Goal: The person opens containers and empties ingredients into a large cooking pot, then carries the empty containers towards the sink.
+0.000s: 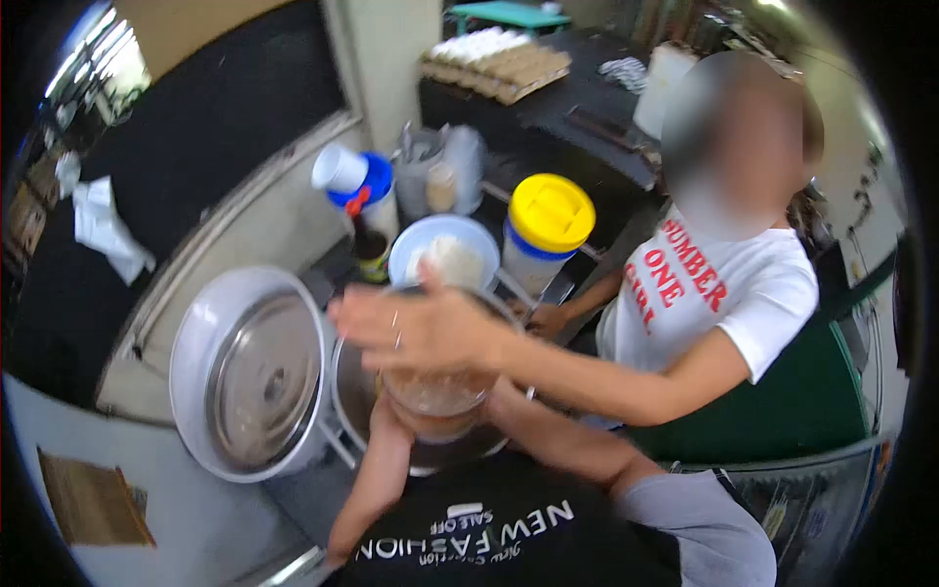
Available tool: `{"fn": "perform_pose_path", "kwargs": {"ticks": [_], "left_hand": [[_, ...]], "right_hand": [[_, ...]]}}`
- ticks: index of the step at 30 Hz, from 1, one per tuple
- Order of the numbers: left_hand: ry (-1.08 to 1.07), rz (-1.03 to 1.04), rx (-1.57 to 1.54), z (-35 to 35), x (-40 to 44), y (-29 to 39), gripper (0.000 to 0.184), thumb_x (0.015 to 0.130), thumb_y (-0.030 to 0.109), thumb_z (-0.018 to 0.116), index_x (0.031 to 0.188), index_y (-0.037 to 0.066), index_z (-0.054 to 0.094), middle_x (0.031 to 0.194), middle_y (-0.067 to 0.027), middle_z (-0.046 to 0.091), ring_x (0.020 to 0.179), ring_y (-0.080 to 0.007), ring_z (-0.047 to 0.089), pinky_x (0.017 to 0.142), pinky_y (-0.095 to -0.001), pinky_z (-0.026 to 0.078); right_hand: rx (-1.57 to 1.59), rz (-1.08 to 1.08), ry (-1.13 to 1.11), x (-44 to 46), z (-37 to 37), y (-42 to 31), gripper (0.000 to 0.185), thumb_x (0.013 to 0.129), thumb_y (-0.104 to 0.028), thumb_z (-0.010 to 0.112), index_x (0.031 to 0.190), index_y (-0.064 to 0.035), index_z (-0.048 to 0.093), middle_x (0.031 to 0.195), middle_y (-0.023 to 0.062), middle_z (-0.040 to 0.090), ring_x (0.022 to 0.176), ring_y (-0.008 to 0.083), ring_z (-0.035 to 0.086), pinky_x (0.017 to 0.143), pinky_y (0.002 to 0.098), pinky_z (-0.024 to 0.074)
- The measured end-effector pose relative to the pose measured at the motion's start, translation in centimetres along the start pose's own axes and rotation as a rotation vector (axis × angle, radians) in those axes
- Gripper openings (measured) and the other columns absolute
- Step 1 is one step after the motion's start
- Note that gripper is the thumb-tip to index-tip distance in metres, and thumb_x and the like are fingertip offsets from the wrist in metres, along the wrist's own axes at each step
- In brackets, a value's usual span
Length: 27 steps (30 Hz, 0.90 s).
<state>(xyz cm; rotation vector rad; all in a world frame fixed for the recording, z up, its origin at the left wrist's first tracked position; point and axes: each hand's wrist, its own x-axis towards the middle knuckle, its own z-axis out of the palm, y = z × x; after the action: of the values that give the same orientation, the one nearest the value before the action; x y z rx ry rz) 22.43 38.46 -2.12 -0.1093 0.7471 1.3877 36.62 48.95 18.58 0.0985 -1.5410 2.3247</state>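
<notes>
Below the co-worker's outstretched hand (421, 328), a clear container of brownish contents (437, 396) is held over a wide metal pot (350, 382). My left hand (389, 416) wraps its left side. On its right side is my right hand (501, 403), partly covered by the co-worker's forearm. The fingers of both my hands are mostly hidden behind the container. A light blue bowl of white powder (452, 256) sits just beyond the pot.
At the left stands a white tub (196, 382) with a metal lid (269, 377) in it. Behind are a yellow-lidded container (551, 215), a dark bottle (370, 249), plastic jugs (462, 166) and egg trays (504, 68). A co-worker (704, 293) stands at the right.
</notes>
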Motion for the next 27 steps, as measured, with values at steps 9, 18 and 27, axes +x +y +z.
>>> {"fn": "perform_pose_path", "kwargs": {"ticks": [9, 18, 27], "left_hand": [[-0.024, -0.002, -0.033, 1.7, -0.3, 1.0, 0.046, 0.102, 0.035, 0.038, 0.136, 0.005, 0.044, 0.136, -0.0139, 0.052, 0.125, -0.0291, 0.049, 0.107, -0.0419, 0.038], [0.018, 0.020, -0.031, 2.5, -1.1, 0.9, 0.046, 0.103, 0.035, 0.038, 0.136, 0.004, 0.044, 0.136, -0.0140, 0.051, 0.126, -0.0293, 0.048, 0.105, -0.0419, 0.039], [-0.052, 0.088, -0.050, 2.6, -1.8, 0.1, 0.050, 0.103, 0.037, 0.036, 0.140, 0.005, 0.040, 0.140, -0.0134, 0.047, 0.128, -0.0288, 0.046, 0.107, -0.0425, 0.038]], "right_hand": [[1.132, 0.015, -0.051, 1.1, 4.1, 0.5, 0.074, 0.095, -0.056, 0.028, 0.151, -0.0098, 0.018, 0.159, 0.0049, 0.013, 0.146, 0.0152, 0.012, 0.118, 0.0436, 0.0043], [1.370, -0.082, 0.017, 0.9, 4.1, 0.6, 0.073, 0.095, -0.055, 0.029, 0.152, -0.0105, 0.017, 0.159, 0.0041, 0.012, 0.146, 0.0150, 0.012, 0.118, 0.0444, 0.0036], [2.787, 0.058, -0.181, 0.3, 3.5, 0.1, 0.073, 0.094, -0.054, 0.031, 0.152, -0.0113, 0.016, 0.159, 0.0033, 0.011, 0.146, 0.0149, 0.012, 0.117, 0.0452, 0.0028]]}}
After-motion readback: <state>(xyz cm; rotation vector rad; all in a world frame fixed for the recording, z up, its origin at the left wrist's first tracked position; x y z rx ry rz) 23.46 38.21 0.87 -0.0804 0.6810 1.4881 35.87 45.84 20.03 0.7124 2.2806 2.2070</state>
